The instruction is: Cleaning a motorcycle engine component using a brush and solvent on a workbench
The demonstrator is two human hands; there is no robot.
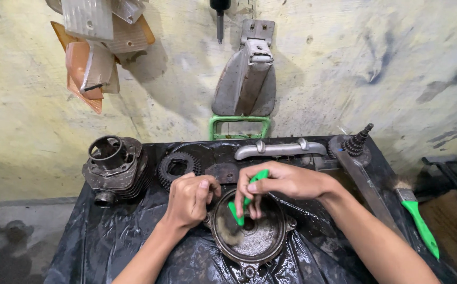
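I see two hands over one round metal cover [249,236], which lies at the front middle of the tabletop [107,236]. My left hand [189,200] has its grip closed on the cover's rim. My right hand [281,181] has its grip clamped on one green brush [245,202], touching inside the cover. Behind stand one cylinder [115,168] and one gear [177,167].

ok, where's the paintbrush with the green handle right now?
In the head view, the green-handled paintbrush lies untouched at the right edge of the black plastic sheet, beside the long metal arm, right of the right hand.
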